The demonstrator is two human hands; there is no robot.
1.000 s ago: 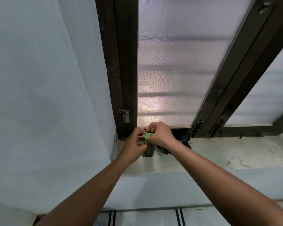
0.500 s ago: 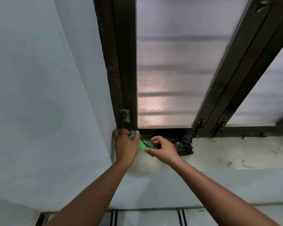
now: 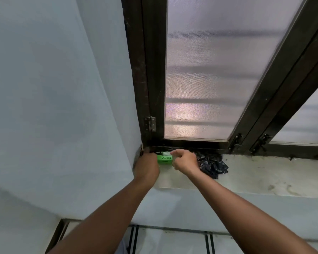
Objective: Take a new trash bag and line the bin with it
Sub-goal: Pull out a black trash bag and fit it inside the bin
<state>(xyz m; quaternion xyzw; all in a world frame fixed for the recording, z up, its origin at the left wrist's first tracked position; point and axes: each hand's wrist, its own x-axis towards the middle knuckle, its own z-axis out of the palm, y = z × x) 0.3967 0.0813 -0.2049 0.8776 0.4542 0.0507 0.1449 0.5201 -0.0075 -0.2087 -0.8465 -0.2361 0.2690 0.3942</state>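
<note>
Left hand [image 3: 148, 166] gripping green bag box [image 3: 164, 159]; right hand [image 3: 185, 162] pinching at its top, black crumpled plastic [image 3: 212, 165] just right. Risk: box slipping off sill [image 3: 264, 173], bag tearing from sharp tug.

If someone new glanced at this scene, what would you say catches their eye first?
The bright green box, held between the left hand and right hand in the sill's left corner, stands out at once. Just right of it lies a crumpled black bag on the pale sill, under the frosted window.
</note>
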